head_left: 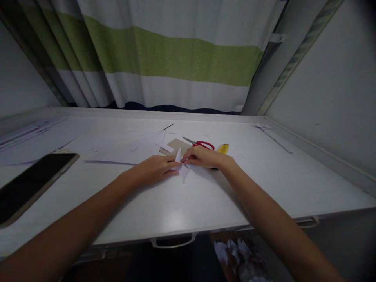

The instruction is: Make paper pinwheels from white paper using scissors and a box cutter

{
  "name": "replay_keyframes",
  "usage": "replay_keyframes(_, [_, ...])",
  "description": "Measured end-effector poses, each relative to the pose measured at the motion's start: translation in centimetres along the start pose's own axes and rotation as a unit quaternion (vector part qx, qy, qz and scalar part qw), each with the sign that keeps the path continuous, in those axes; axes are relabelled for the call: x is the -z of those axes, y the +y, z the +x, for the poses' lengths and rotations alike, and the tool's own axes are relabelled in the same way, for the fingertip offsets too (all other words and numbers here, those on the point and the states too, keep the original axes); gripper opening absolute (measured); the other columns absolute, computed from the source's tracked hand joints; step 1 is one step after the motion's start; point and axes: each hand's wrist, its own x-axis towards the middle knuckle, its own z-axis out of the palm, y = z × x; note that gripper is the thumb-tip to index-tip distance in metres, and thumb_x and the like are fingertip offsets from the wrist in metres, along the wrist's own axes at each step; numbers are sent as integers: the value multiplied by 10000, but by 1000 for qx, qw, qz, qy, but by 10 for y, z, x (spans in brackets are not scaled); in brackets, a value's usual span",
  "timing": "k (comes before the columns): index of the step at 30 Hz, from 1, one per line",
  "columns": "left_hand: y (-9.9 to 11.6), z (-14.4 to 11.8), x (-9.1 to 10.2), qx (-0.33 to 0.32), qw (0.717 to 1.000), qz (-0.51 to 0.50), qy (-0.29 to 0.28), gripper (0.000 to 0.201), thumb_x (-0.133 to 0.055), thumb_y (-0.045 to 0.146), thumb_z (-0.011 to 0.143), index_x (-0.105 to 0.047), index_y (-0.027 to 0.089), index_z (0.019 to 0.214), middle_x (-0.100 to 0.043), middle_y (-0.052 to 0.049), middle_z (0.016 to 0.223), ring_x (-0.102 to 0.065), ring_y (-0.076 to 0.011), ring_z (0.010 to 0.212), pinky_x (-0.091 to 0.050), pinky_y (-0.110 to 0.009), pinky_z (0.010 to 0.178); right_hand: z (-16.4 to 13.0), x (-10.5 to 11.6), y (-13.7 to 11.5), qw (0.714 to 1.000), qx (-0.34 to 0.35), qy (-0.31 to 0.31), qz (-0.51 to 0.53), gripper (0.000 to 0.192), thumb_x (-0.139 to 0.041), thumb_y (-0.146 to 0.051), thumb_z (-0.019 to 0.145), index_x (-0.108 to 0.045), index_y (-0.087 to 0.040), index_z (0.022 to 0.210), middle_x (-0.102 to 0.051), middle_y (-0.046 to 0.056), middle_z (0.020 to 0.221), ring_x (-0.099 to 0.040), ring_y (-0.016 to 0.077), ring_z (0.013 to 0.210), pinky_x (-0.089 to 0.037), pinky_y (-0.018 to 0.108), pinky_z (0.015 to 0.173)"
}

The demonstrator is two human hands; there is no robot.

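Observation:
Between my two hands is a small folded white paper piece (184, 172) with pointed flaps, one sticking up and one pointing down toward me. My left hand (160, 169) grips its left side, thumb and fingers pressed on the paper. From the right, my right hand (202, 156) pinches it near the middle with thumb and forefinger. Just beyond my hands lie a beige card (175, 145), red-handled scissors (205, 145) and a yellow utility knife (223, 149), partly hidden by my right hand.
White paper sheets (117, 150) lie left of centre, with a dark thin pen-like stick (168, 127) behind. A phone (32, 184) rests at the left, near more stacked paper (32, 135). Paper scraps (232, 250) lie below the desk (164, 211). A curtain (176, 58) hangs behind.

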Motion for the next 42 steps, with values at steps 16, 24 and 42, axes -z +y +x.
replay_keyframes(16, [6, 8, 0, 79, 996, -40, 11, 268, -435, 311, 803, -499, 150, 1007, -588, -79, 925, -552, -158, 779, -415, -261, 649, 0, 0, 0, 1000, -5, -7, 5, 226, -447, -227, 784, -602, -133, 919, -620, 68, 863, -534, 114, 732, -375, 226, 653])
replay_keyframes(24, [5, 6, -5, 36, 997, 60, 45, 256, -355, 269, 843, -523, 126, 973, -591, -79, 829, -550, -161, 740, -427, -282, 623, -2, 3, -5, 1000, -17, -15, 18, 320, -441, -377, 787, -614, -139, 915, -615, 71, 825, -521, 119, 705, -368, 229, 607])
replay_keyframes(42, [4, 10, 4, -79, 972, 205, 87, 335, -343, 97, 822, -413, 214, 1127, -534, -94, 961, -492, -158, 806, -344, -288, 699, -2, 5, -8, 999, -45, -19, 18, 190, -465, -243, 766, -627, -144, 776, -619, 51, 739, -501, 102, 633, -365, 220, 590])
